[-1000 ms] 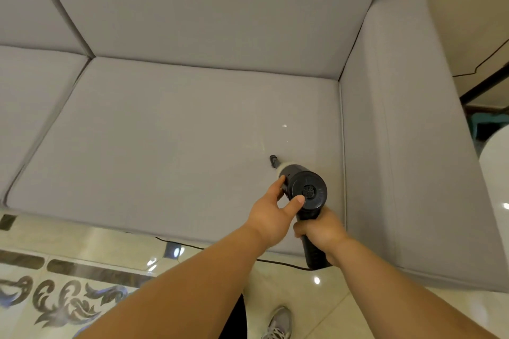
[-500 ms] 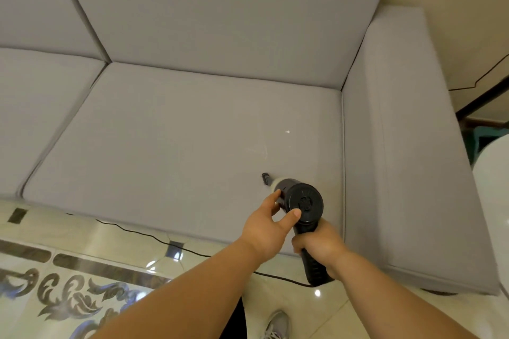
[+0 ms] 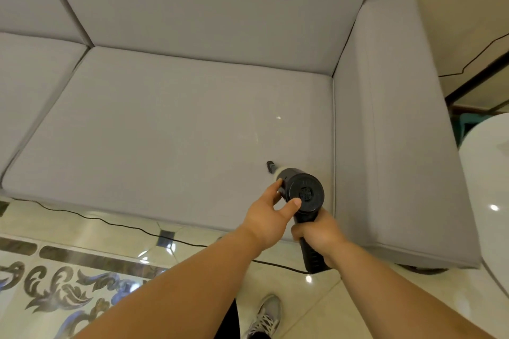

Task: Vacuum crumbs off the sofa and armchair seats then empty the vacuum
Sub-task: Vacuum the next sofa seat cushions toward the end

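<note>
handheld vacuum point(image 3: 304, 195) in both hands, nozzle toward sofa backrest point(image 3: 209, 5)

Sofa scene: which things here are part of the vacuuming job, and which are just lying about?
Part of the job:
vacuum, held by left hand and right hand
sofa seat
white crumb
cord

Just about:
shoe
patterned floor
white object at right
</note>
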